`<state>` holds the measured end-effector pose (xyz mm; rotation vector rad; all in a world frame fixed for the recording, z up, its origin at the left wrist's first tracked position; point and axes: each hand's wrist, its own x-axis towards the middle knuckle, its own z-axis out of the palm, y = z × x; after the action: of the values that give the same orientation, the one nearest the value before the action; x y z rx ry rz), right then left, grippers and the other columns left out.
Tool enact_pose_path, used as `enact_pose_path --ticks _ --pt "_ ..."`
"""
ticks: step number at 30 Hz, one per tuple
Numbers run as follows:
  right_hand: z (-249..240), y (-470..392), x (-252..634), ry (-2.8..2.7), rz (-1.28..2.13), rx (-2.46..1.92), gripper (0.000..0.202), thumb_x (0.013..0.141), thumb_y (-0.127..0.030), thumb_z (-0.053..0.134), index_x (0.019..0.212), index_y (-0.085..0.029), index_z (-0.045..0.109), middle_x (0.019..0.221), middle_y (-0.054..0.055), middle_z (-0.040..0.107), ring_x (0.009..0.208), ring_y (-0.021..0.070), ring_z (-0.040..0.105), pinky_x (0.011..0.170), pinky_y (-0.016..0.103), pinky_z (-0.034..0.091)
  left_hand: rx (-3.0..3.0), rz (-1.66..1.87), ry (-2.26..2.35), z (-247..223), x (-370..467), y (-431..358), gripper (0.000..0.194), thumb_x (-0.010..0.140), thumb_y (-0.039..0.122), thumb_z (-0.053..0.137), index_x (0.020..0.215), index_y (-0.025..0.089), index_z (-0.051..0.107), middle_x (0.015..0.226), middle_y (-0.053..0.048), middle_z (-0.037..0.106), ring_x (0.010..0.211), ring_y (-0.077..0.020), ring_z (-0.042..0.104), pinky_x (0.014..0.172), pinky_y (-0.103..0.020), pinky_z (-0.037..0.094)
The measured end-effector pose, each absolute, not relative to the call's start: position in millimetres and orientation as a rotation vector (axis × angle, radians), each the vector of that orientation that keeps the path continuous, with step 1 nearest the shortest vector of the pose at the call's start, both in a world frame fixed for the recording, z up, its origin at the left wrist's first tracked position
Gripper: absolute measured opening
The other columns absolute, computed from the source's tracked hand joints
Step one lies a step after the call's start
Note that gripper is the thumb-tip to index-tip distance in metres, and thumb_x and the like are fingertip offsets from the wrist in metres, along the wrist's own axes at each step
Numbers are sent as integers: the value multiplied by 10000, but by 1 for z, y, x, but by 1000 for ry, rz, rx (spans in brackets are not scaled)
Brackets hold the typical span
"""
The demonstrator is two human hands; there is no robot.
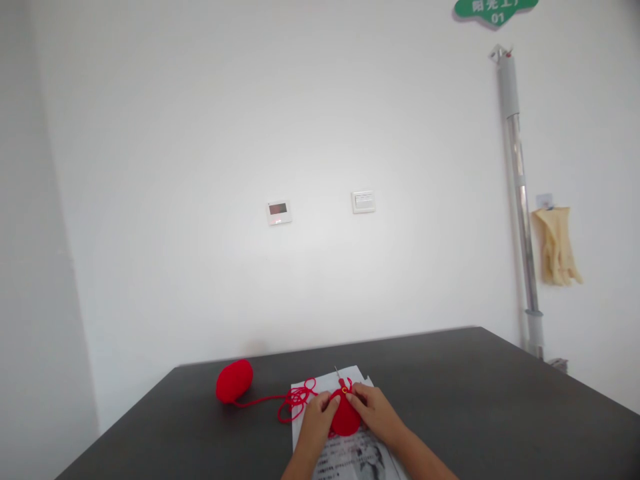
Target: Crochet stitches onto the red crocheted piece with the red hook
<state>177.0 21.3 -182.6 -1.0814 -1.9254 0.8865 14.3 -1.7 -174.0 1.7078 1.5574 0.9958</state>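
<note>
A rounded red crocheted piece (346, 419) is held between my two hands above printed sheets of paper (330, 460). My left hand (319, 415) pinches its left edge with thumb and fingers. On the opposite edge, my right hand (373, 408) grips it the same way. A small yellow ring (345, 391) shows at the top of the piece. Just beyond it is a crochet hook (341, 380) with a red handle and thin metal tip; whether it touches the piece I cannot tell. Loose red yarn (299, 397) lies in loops left of my left hand.
A ball of red yarn (235, 381) sits at the left on the dark table (450, 387), its strand running to the loops. Behind the table is a white wall with a thermostat panel (279, 212), a switch (363, 202), a metal pole (523, 193) and hanging yellow gloves (556, 247).
</note>
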Motion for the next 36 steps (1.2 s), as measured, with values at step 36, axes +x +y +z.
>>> enact_pose_path --ticks 36 --pt "-173 17 185 -2128 477 -1067 229 933 -300 589 1103 -148 617 1141 73 638 1023 220 628 886 443 517 1161 1461 1585 -186 -5 12 312 914 305 578 1189 157 573 1165 -89 623 955 -214 642 802 -414 555"
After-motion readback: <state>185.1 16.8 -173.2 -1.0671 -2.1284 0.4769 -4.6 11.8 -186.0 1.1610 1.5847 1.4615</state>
